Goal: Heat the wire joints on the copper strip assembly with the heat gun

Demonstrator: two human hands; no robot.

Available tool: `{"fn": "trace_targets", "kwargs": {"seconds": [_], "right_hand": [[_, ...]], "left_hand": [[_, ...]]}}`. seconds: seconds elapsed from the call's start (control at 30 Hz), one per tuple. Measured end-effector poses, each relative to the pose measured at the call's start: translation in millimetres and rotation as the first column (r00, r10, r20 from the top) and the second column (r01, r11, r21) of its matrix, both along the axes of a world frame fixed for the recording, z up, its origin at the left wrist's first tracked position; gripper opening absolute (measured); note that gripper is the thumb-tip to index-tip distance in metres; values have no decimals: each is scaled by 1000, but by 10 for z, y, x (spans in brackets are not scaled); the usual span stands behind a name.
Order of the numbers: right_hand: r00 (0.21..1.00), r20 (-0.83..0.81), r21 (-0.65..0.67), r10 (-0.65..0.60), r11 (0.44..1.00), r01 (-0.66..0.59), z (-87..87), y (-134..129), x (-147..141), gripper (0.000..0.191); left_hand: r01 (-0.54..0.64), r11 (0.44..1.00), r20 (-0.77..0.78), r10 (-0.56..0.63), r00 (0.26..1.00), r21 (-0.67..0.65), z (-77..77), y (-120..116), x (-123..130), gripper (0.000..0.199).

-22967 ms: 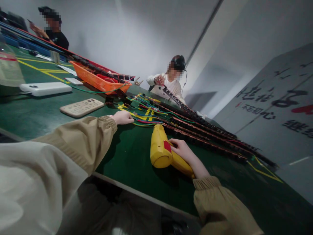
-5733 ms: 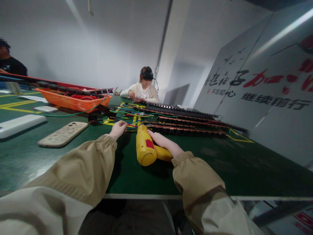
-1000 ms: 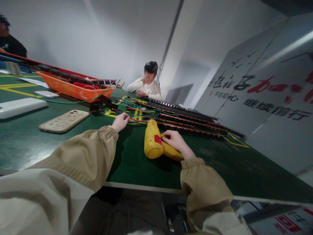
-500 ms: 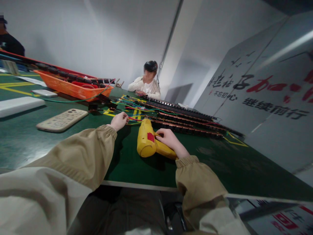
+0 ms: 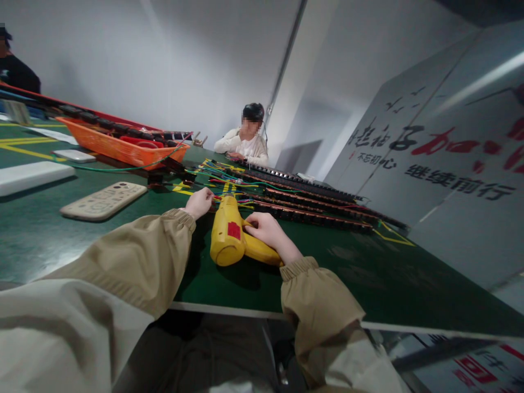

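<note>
My right hand [image 5: 268, 232] is wrapped round the handle of a yellow heat gun [image 5: 227, 234] with a red label on its side. Its nozzle points away from me at a bundle of coloured wires [image 5: 245, 202]. The fingers of my left hand [image 5: 199, 203] are pinched on the ends of these wires, left of the nozzle. From the wires, long dark strips [image 5: 315, 214] with copper-coloured edges run off to the right. The heat gun's body hides part of the wires.
An orange tray [image 5: 123, 152] holding dark strips stands at the back left of the green table [image 5: 409, 284]. Nearer lie a phone in a patterned case [image 5: 104, 202] and a white box [image 5: 35, 177]. Across the table sits a person [image 5: 248, 139]; another person [image 5: 18, 73] is at far left.
My right hand has moved the heat gun to the left, closer to my left hand and along the wires. My left hand has hardly moved.
</note>
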State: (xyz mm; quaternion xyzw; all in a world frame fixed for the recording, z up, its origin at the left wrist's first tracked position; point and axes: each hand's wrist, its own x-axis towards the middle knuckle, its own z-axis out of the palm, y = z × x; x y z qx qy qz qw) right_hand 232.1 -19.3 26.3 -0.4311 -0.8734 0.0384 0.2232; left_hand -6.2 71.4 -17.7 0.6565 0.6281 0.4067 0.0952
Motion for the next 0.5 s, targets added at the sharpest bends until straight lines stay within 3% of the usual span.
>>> {"fn": "trace_targets", "kwargs": {"seconds": [0.2,0.5], "right_hand": [[1000,-15,3,27,1000,-27,-20,3,-103,12],[998,19,-1,64,998,-64,22,-56,-209,11]], "left_hand": [[23,999,-72,-26,997,-38,-2,31,-22,24],[55,998,7,-55,998,10,29,-26,-34,24]]}}
